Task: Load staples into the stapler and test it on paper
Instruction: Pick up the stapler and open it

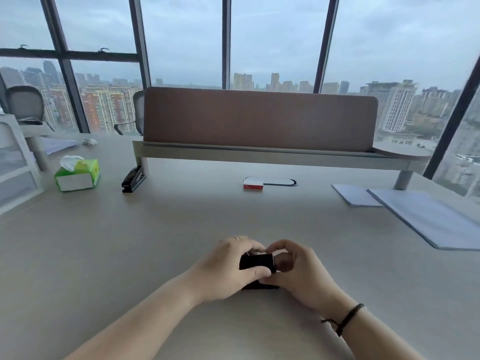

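Note:
A small black stapler point(257, 261) rests on the desk near its front edge, mostly covered by both hands. My left hand point(228, 266) wraps it from the left, thumb across its near side. My right hand point(298, 271) curls around its right end, fingertips touching the top. Whether the stapler is open is hidden by the fingers. A red and white staple box point(253, 183) lies further back at the desk's middle. Stacks of white paper point(426, 216) lie at the right. No loose staples are visible.
A larger black stapler or hole punch point(133, 179) sits at the back left beside a green tissue pack point(77, 173). A brown divider panel point(259, 118) on a raised shelf crosses the back. White drawers point(15, 162) stand at the far left.

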`<state>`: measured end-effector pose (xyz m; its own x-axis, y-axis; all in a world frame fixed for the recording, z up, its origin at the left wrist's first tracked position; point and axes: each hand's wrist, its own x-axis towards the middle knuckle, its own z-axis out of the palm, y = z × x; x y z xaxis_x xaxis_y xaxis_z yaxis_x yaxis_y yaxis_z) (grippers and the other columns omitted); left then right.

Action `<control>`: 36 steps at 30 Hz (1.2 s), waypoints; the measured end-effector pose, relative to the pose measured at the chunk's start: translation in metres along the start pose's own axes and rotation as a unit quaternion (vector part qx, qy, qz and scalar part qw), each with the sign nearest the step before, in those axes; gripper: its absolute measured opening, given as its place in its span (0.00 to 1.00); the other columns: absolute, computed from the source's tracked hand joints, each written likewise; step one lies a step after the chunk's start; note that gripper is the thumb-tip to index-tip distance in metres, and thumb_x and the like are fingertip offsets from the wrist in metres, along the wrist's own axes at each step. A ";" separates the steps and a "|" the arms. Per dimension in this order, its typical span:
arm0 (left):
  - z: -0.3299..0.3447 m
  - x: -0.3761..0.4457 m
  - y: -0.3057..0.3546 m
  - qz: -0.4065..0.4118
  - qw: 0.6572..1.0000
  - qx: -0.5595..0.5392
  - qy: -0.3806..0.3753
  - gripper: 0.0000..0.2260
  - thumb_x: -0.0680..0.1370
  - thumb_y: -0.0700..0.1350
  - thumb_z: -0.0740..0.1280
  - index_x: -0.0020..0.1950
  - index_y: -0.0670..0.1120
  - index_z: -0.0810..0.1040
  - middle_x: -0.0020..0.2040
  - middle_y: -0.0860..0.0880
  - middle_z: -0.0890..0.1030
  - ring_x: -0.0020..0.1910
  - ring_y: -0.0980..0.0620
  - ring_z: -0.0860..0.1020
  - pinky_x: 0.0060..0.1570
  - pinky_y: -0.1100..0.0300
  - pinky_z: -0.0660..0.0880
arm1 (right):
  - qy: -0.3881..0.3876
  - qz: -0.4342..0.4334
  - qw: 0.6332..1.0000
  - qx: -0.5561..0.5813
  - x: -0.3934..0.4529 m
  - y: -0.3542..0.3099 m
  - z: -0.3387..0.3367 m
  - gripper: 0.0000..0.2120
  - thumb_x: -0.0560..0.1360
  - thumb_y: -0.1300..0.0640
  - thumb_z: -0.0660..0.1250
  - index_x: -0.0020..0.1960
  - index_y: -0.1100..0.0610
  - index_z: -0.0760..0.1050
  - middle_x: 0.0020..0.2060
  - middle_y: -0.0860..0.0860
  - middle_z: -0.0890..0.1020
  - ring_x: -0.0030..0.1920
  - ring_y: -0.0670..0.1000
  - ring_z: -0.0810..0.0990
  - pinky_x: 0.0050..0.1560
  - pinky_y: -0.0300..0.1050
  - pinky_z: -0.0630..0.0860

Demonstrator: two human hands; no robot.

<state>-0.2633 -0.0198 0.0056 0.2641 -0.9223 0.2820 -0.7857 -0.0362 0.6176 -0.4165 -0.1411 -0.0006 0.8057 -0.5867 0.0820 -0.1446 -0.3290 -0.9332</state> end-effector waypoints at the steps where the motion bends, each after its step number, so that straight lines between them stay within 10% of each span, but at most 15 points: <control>1: 0.002 -0.001 0.002 0.000 1.000 0.011 -0.002 0.16 0.73 0.57 0.73 0.60 0.57 0.80 0.49 0.58 0.81 0.49 0.62 0.78 0.51 0.67 0.72 | -0.001 0.001 1.000 -0.011 -0.004 0.001 0.001 0.20 0.63 0.68 0.80 0.50 0.58 0.77 0.33 0.49 0.87 0.33 0.43 0.83 0.37 0.37 0.78; 12: 0.004 -0.006 0.007 0.001 1.000 -0.007 -0.015 0.11 0.71 0.52 0.77 0.52 0.55 0.83 0.46 0.59 0.78 0.47 0.61 0.78 0.46 0.71 0.70 | -0.001 0.011 0.999 -0.046 -0.008 0.000 0.004 0.22 0.60 0.61 0.82 0.50 0.52 0.77 0.30 0.48 0.86 0.29 0.42 0.79 0.34 0.38 0.75; 18: -0.020 -0.009 -0.002 -0.036 0.955 -0.276 0.100 0.07 0.75 0.37 0.73 0.51 0.44 0.82 0.38 0.57 0.84 0.36 0.61 0.78 0.40 0.72 0.72 | 0.002 0.021 0.999 -0.035 -0.003 0.006 0.003 0.13 0.59 0.62 0.82 0.39 0.52 0.82 0.34 0.49 0.88 0.33 0.43 0.82 0.37 0.38 0.77; 29: -0.060 -0.047 -0.062 -0.066 0.863 -0.465 0.186 0.35 0.54 0.61 0.84 0.51 0.39 0.81 0.44 0.45 0.84 0.46 0.52 0.82 0.50 0.64 0.81 | 0.005 0.030 0.999 -0.044 -0.002 0.007 0.003 0.12 0.59 0.57 0.81 0.41 0.52 0.85 0.38 0.52 0.89 0.36 0.47 0.82 0.41 0.43 0.77; 36: -0.089 -0.077 -0.099 -0.117 0.964 -0.234 0.042 0.27 0.59 0.65 0.80 0.48 0.49 0.83 0.42 0.48 0.84 0.44 0.52 0.80 0.48 0.61 0.74 | 0.005 0.029 0.999 -0.046 -0.003 0.005 0.001 0.11 0.60 0.62 0.81 0.40 0.52 0.85 0.38 0.55 0.88 0.35 0.46 0.81 0.42 0.44 0.77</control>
<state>-0.1563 0.0893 -0.0114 0.4641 -0.8745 0.1406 -0.3656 -0.0445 0.9297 -0.4192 -0.1404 -0.0054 0.7891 -0.6133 0.0325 -0.2433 -0.3608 -0.9003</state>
